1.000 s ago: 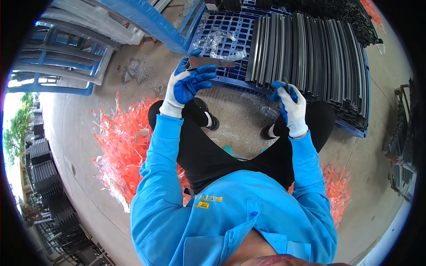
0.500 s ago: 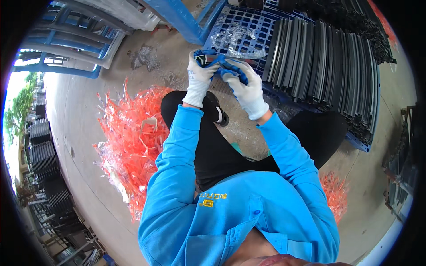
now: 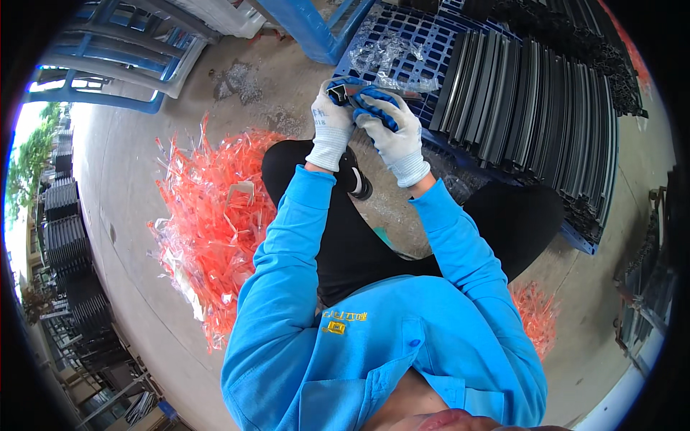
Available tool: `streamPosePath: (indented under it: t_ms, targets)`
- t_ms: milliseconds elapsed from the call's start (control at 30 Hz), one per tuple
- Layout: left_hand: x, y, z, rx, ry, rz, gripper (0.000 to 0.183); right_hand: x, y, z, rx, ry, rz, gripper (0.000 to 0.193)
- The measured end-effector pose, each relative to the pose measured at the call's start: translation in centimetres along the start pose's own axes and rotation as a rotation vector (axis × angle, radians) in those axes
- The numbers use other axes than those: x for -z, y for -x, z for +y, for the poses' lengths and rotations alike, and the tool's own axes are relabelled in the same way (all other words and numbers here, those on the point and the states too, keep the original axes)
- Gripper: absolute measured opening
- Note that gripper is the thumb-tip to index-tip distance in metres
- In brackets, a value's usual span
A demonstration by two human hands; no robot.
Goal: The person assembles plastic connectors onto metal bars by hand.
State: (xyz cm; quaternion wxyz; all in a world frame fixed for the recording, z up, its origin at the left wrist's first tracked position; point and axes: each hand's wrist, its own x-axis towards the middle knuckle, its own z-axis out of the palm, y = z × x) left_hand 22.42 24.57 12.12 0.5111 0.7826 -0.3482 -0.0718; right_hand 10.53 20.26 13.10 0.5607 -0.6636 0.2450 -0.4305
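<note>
In front of me at the upper middle, both gloved hands are around a dark metal profile (image 3: 338,94), whose hollow end shows at its left. My left hand (image 3: 330,123), in a white glove with blue grip patches, is wrapped round that end. Close beside it, my right hand (image 3: 397,138) is closed with bent fingers on the same piece, part of which shows past the fingers on the right. The fingertips partly hide the piece. To the right, many similar dark profiles (image 3: 514,108) lie side by side in a stack on a blue plastic pallet (image 3: 440,32).
A heap of orange-red plastic film strips (image 3: 215,215) lies on the floor left of my legs, with a smaller one (image 3: 533,316) at the right. Clear film (image 3: 388,57) rests on the pallet. Blue racks (image 3: 108,97) stand at upper left, and stacked dark parts (image 3: 68,244) line the far left.
My right hand has drawn in closer to the left hand along the profile. The left hand has shifted slightly right. Both still hold the piece.
</note>
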Motion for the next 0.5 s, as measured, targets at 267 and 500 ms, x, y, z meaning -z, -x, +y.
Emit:
streamPosePath:
  t_ms: [267,500]
  targets:
    - [-0.18,0.24,0.39,-0.005,-0.009,0.017,0.027,0.05,-0.19,0.12,-0.01,-0.029,0.033,0.025]
    - [-0.33,0.31,0.26,-0.062,-0.036,0.014,0.028,0.22,0.24,0.21,-0.11,-0.113,0.031,0.024]
